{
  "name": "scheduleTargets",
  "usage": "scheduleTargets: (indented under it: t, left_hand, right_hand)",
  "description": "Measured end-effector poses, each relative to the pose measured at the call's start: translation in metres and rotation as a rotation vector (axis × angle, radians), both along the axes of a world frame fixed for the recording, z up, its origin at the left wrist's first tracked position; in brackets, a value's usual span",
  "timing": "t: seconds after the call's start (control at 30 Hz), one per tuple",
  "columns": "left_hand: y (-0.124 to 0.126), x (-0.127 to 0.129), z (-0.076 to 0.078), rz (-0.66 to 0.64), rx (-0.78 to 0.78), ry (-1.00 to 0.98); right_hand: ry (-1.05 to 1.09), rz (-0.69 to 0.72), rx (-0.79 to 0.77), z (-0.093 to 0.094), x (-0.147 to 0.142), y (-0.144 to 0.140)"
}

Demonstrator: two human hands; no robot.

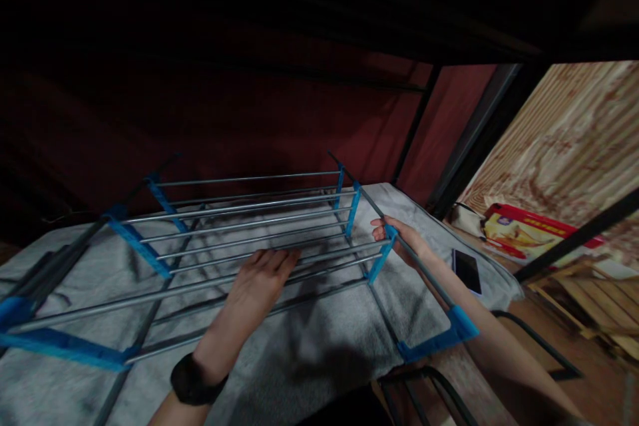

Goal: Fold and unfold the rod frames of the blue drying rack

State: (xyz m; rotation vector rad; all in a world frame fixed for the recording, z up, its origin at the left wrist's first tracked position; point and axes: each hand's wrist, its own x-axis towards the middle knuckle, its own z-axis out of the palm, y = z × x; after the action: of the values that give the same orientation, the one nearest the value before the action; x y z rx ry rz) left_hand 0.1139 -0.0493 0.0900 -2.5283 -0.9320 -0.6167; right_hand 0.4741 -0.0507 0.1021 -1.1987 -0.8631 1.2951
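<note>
Head view, looking down under a dark bunk frame onto a bed with a grey blanket (309, 346). A rack (249, 226) of thin metal rods joined by blue plastic brackets lies on its side across the blanket, taking up most of the mattress width.

Left hand (259, 283): palm down, flat on the rods near the middle of the rack. Fingers (279, 258) extended and held close together, resting on top of two neighbouring rods, not curled round them. A dark wristband (192, 383) sits on this forearm.

Right hand (399, 236): at the right end of the rack, closed round the dark side tube where a blue bracket (382, 259) meets it. Fingers wrapped over the tube and bracket top; the thumb is hidden behind the tube, so the grip on the underside cannot be judged.

Surroundings: a dark phone (468, 271) lies face up on the blanket just beside the right forearm, near the mattress edge. Beyond the bed, to the right, a red and yellow package (529, 233) lies against a patterned wood-grain wall. Wooden slats (599, 299) lie on the floor below it. A black tubular frame (429, 386) shows at the bed's near edge.
</note>
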Motion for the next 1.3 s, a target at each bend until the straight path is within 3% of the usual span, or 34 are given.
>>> scheduleTargets:
  t: [0.13,0.27,1.3]
  left_hand:
    - [0.002,0.051,0.004,-0.050,-0.079,0.045]
    - [0.004,0.070,0.006,-0.024,-0.144,0.028]
    - [-0.003,0.070,0.019,0.028,-0.264,0.061]
  right_hand:
    - [-0.033,-0.017,-0.008,0.000,-0.001,-0.002]
    - [-0.062,-0.009,-0.015,0.003,0.000,-0.005]
    - [-0.083,-0.040,0.004,0.004,-0.006,-0.006]
